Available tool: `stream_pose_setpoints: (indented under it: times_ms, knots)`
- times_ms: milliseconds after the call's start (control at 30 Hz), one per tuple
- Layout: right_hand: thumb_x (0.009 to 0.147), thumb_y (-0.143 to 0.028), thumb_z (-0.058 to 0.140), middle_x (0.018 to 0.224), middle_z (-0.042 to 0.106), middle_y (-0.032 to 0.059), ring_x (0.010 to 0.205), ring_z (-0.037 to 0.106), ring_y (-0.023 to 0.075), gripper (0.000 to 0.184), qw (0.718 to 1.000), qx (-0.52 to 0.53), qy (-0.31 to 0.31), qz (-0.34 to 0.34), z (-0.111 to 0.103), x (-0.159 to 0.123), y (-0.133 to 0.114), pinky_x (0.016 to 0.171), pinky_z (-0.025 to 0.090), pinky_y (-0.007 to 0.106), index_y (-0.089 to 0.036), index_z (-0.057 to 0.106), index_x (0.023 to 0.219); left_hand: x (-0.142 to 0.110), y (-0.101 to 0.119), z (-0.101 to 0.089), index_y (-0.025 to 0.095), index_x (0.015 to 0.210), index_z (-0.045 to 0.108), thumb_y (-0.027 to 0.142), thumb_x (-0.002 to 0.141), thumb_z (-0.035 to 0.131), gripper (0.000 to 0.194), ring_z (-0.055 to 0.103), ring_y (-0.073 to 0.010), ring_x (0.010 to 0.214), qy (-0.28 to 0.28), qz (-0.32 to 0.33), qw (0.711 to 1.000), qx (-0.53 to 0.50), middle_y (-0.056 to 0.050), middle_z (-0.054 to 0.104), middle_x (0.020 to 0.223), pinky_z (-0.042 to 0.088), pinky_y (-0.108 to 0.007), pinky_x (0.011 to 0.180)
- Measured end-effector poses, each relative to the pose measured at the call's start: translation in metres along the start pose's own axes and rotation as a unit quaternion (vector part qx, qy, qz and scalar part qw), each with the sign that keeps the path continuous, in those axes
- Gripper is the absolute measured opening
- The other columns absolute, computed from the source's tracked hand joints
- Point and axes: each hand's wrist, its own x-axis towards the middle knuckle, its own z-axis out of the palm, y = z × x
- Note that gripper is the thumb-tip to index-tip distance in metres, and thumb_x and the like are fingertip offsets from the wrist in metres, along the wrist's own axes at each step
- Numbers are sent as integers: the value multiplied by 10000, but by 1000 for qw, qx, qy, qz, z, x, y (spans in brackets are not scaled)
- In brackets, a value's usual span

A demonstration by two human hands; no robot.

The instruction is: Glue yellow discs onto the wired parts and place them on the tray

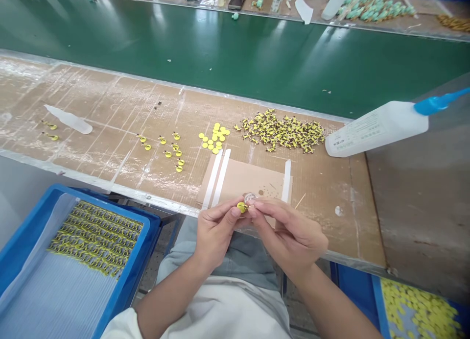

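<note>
My left hand (pixel 216 226) pinches a small yellow round piece (pixel 241 207) between thumb and fingers at the bench's near edge. My right hand (pixel 286 229) meets it from the right, fingertips pinched on a tiny part pressed against that piece; I cannot make the part out. Both hands hover over a brown cardboard sheet (pixel 249 180) with white strips (pixel 217 177). Beyond it lie loose yellow discs (pixel 214 136), a pile of small yellow and dark figures (pixel 281 131) and several assembled yellow pieces (pixel 172 148).
A white glue bottle (pixel 378 128) with a blue nozzle lies at right. A blue tray (pixel 22 241) at lower left holds rows of finished yellow pieces. Another blue bin (pixel 422 309) of yellow discs sits lower right. A green conveyor belt (pixel 227 55) runs behind the bench.
</note>
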Motion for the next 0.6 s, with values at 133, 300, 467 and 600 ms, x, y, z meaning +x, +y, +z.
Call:
stream_pose_setpoints:
  times_ms: [133, 300, 467, 600]
  knots:
    - [751, 1, 742, 968, 775, 32, 839, 747, 222, 427, 1000, 12, -2, 0, -1, 0, -1, 766, 654, 388, -270, 730, 1081, 0, 0, 1, 203, 977, 801, 309, 786, 792, 219, 750, -255, 923, 1, -1, 1000, 4, -124, 756, 1118, 633, -350, 819]
    - [779, -39, 733, 939, 778, 32, 814, 749, 220, 359, 1000, 10, -3, 1, -2, 3, -3, 755, 650, 388, -276, 736, 1049, 0, 0, 1, 219, 948, 808, 300, 783, 795, 185, 750, -264, 926, 1, 0, 1000, 10, -116, 758, 1115, 639, -358, 808]
    - [774, -37, 738, 920, 777, 33, 813, 750, 224, 349, 1000, 13, -8, -1, -3, 6, -5, 757, 649, 389, -270, 745, 1034, 0, 0, 0, 229, 973, 804, 270, 814, 767, 169, 751, -240, 915, -14, 10, 1000, 15, -101, 760, 1116, 638, -322, 800]
    - [762, -17, 737, 913, 777, 29, 803, 748, 222, 376, 1000, 16, -6, -5, -4, 7, -6, 750, 648, 389, -272, 745, 1038, 0, 0, 1, 229, 968, 805, 267, 803, 777, 172, 753, -234, 893, -10, 10, 1000, 18, -94, 768, 1091, 639, -321, 791]
